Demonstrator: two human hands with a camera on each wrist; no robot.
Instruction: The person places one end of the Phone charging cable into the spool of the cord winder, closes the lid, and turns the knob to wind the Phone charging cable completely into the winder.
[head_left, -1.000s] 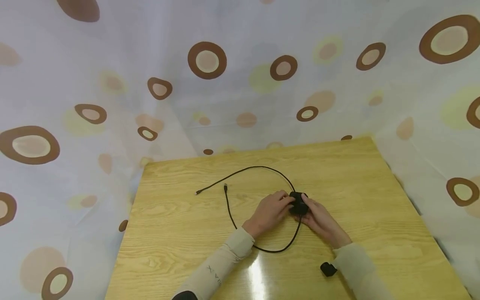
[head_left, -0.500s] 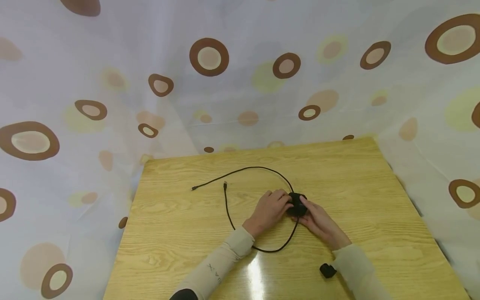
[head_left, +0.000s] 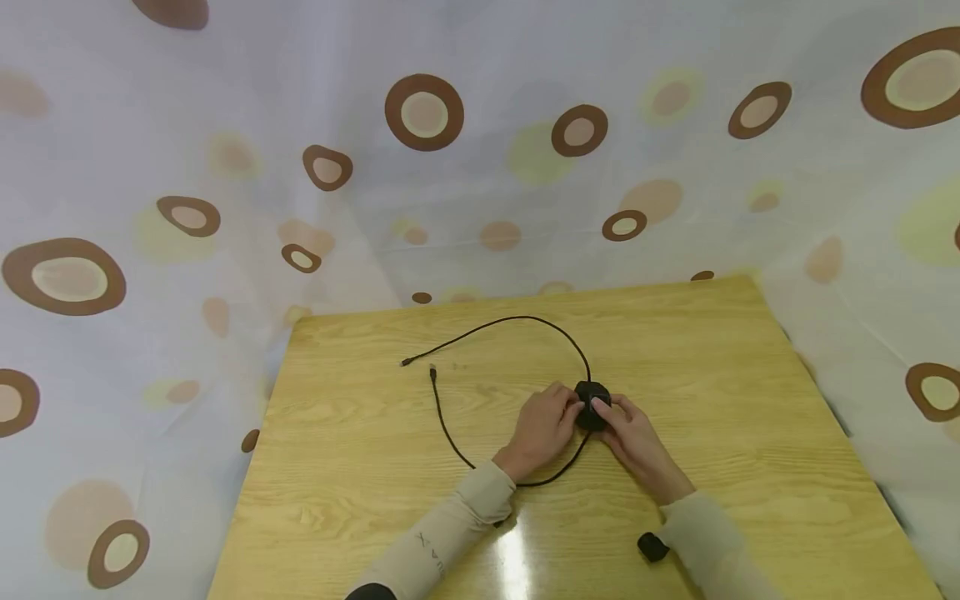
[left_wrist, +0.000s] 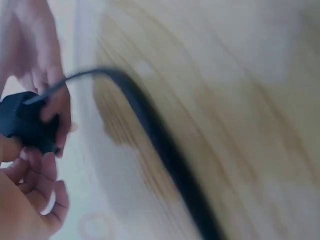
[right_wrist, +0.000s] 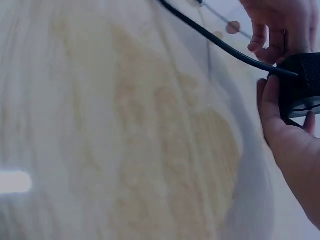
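Observation:
Both hands hold a small rounded black case (head_left: 593, 406) above the right middle of the table in the head view. A thin black cable (head_left: 551, 477) enters it on two sides. My left hand (head_left: 542, 429) pinches the left edge with curled fingers. From the right, my right hand (head_left: 637, 442) grips it, thumb on top. In the right wrist view, the case (right_wrist: 302, 80) shows a textured side with the cable leaving it. The left wrist view has the case (left_wrist: 30, 122) between both hands. Two cable plugs, one plug (head_left: 407, 362) and another plug (head_left: 432, 372), lie at the left.
The wooden table (head_left: 360, 433) has a patterned curtain (head_left: 480, 192) behind it and at both sides. The cable loops across the table and passes under the left forearm. A small black block (head_left: 652, 547) sits at the right cuff.
The case has turned slightly in the hands, and the right thumb has shifted across its top. The cable loop has moved, with its lower bend drawn upward and its plugs shifted.

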